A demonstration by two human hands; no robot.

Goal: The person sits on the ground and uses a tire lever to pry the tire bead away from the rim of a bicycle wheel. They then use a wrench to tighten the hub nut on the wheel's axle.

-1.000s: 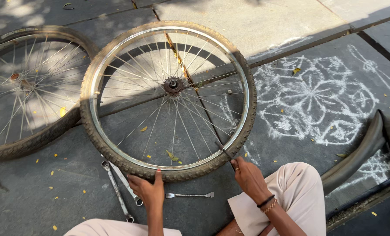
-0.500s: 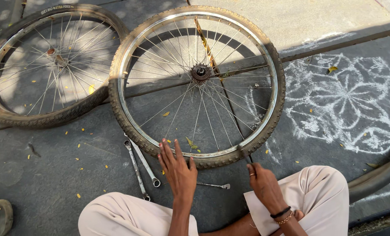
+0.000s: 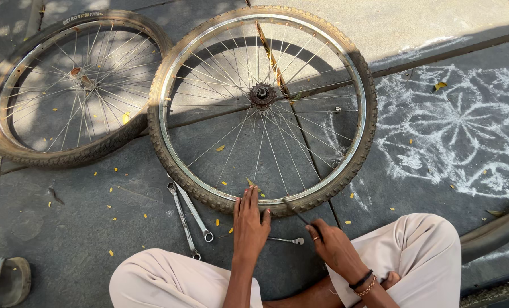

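Single head-worn view, looking steeply down, close over lap, wheel (image 3: 263, 108) ahead on pavement (image 3: 95, 228)

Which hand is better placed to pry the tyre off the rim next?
Probably the right hand: it already grips the thin lever, whose tip sits at the near edge of the tyre. The left hand lies flat on the tyre beside it, holding no tool, so it suits bracing the wheel.

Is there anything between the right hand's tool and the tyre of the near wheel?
Nothing visible. The right hand holds a thin dark tool whose tip already meets the tyre edge at the near rim. The left hand presses the tyre just beside it, not across its path. The spanners lie off to the left.
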